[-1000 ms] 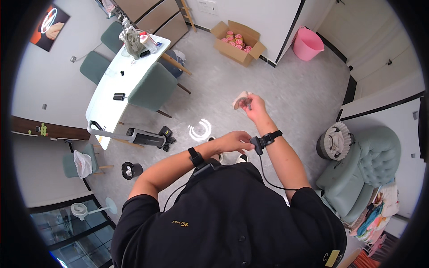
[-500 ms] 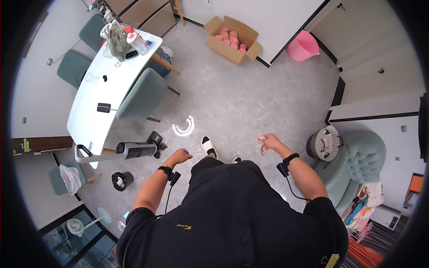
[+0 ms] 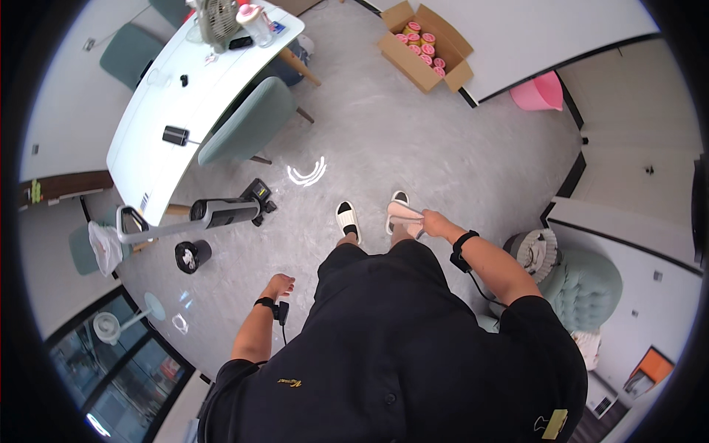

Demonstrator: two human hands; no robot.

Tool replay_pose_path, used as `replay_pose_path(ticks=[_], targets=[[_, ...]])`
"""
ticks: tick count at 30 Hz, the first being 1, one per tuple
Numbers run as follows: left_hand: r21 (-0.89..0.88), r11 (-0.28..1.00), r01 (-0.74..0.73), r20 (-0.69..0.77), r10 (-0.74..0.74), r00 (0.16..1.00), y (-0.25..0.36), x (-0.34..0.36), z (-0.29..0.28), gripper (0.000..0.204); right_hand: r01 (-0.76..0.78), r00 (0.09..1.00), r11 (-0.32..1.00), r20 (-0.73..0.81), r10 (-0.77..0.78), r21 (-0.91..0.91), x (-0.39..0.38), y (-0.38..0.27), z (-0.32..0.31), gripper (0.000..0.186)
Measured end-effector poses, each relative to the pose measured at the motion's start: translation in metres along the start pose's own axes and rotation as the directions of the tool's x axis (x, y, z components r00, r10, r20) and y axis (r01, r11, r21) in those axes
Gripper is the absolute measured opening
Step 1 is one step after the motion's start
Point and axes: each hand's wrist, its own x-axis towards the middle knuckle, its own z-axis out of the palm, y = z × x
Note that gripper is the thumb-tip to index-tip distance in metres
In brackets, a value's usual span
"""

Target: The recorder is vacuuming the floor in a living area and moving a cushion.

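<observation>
Head view, clock from frame centre: at three, the right hand [image 3: 437,223] pinches a grey-edged pink pad [image 3: 405,211], in hand, not set down; at eight, the left hand [image 3: 279,286], well apart, hangs empty, loosely curled.

Flat pale-pink piece [image 3: 405,212] in right hand [image 3: 437,224]; left, white smooth-topped bench [image 3: 159,125] bearing grey fan [image 3: 218,23], clear pink-capped bottle [image 3: 256,29], black rectangular device [image 3: 176,136]; right of bench, green upholstered chair [image 3: 255,122]; ahead, brown open cardboard box [image 3: 405,65] holding pink-lidded cylindrical jars [image 3: 426,50]; right of box, pink round bucket [image 3: 538,94]
</observation>
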Motion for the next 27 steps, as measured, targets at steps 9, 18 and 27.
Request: replay_pose_path(ticks=[9, 18, 27], targets=[[-0.250, 0.964, -0.088, -0.061, 0.075, 0.995, 0.028, -0.030, 0.057, 0.029, 0.275, 0.960, 0.781, 0.203, -0.192, -0.561, 0.065, 0.089, -0.028, 0.019], [-0.317, 0.929, -0.193, -0.074, 0.178, 0.981, 0.074, -0.033, 0.088, 0.026, 0.001, 0.987, 0.977, 0.160, 0.034, -0.214, 0.066, 0.181, -0.044, 0.012], [-0.311, 0.947, -0.084, -0.040, 0.076, 0.996, 0.044, -0.015, 0.094, 0.027, -0.044, 0.979, 0.992, 0.194, 0.067, -0.121, 0.029, 0.131, -0.067, 0.016]])
